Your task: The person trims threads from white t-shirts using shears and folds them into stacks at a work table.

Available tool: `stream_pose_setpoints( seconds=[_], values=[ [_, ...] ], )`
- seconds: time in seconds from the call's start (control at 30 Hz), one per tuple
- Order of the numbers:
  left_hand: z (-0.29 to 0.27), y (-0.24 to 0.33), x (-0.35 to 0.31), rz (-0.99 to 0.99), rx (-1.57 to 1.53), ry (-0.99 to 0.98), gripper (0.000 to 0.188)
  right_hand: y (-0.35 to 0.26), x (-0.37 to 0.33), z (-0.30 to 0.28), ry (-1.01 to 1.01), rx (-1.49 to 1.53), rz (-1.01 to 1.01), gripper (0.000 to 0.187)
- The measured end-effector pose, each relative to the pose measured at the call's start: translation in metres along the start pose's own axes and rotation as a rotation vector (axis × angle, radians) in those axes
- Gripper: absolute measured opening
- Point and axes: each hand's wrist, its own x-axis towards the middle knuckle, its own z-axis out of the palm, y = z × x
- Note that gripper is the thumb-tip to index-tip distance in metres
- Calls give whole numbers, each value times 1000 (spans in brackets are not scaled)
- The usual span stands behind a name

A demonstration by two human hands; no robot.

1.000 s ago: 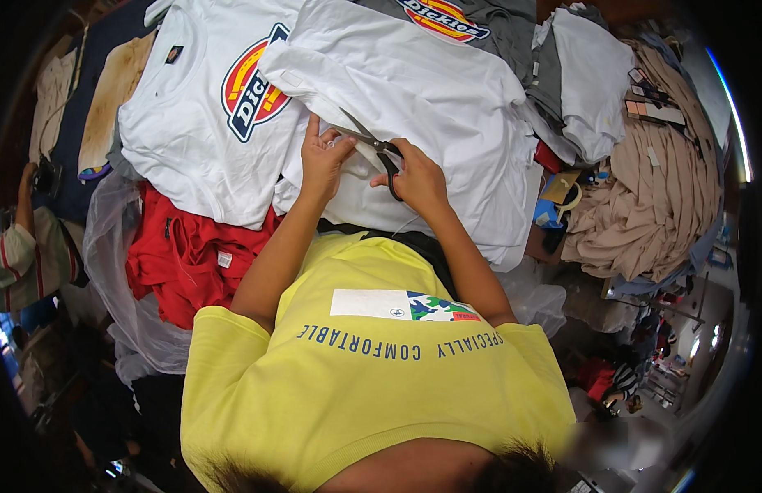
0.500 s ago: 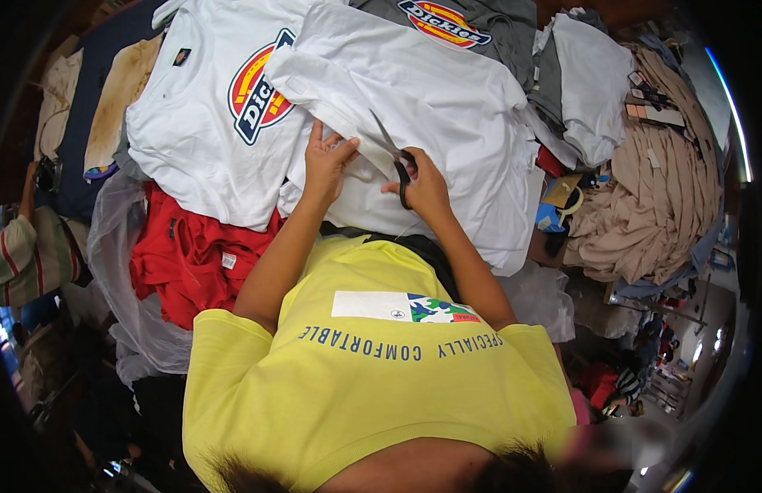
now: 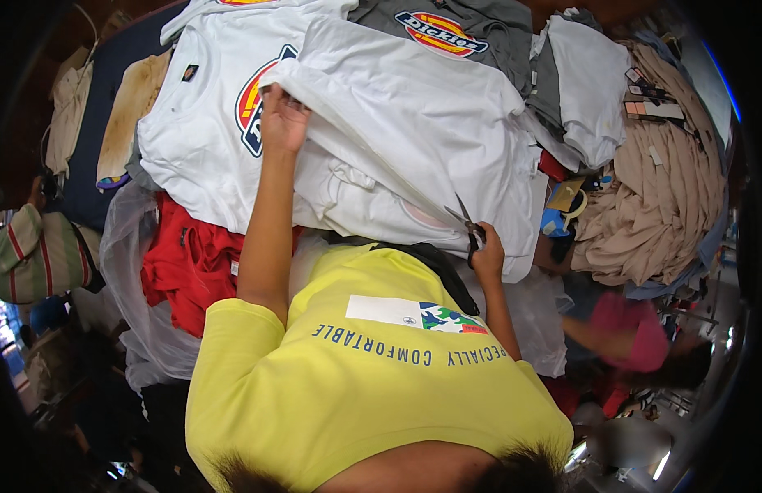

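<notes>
A white T-shirt (image 3: 422,107) lies spread over a pile of white garments in front of me. My left hand (image 3: 284,123) is at its folded-up edge on the left, palm up, with the fingers curled on the cloth. In my right hand (image 3: 488,253) is a pair of scissors (image 3: 465,215) with black handles, near the lower right part of the shirt. The blades are a little apart and point up and left. Another white T-shirt (image 3: 192,123) with a red, yellow and blue emblem lies to the left, partly under the held edge.
Red garments (image 3: 192,271) sit in a clear plastic bag (image 3: 122,238) at left. A grey T-shirt (image 3: 504,25) lies at the back. Beige garments (image 3: 644,197) are heaped at right, near a tape roll (image 3: 576,205). A person in pink (image 3: 631,333) is at lower right.
My left hand has moved up and left along the shirt's edge. My right hand, with the scissors, has moved down and right. A person in pink has come into view at right.
</notes>
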Motion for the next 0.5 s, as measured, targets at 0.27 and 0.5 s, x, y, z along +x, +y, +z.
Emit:
stream_pose_setpoints(
  seconds=[0.27, 0.5],
  values=[
    [-5, 31, -7, -40, 132, 69, 51, 8, -12, -9, -77, -37, -158, 42],
    [-27, 79, -3, 27, 1770, -185, 40, 32, 14, -29, -149, 332, 129, 43]
  ],
)
